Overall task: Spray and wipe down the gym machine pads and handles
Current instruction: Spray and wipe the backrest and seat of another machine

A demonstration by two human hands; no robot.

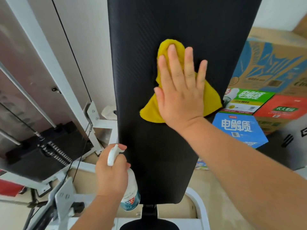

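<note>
A long black back pad (141, 72) of the gym machine fills the middle of the view, running from top to bottom. My right hand (181, 90) lies flat with fingers spread on a yellow cloth (210, 95), pressing it against the pad's upper right part. My left hand (111, 173) grips a white spray bottle (131, 195) with a blue label beside the pad's lower left edge, a finger at the white trigger head. A black seat pad (149, 225) shows partly at the bottom edge.
The white machine frame (38, 42) with cables and a black weight stack (48, 148) stands at the left. Cardboard boxes (272, 63) and coloured drink cartons (240, 128) are piled at the right on the floor. A white curved frame tube (199, 203) runs under the pad.
</note>
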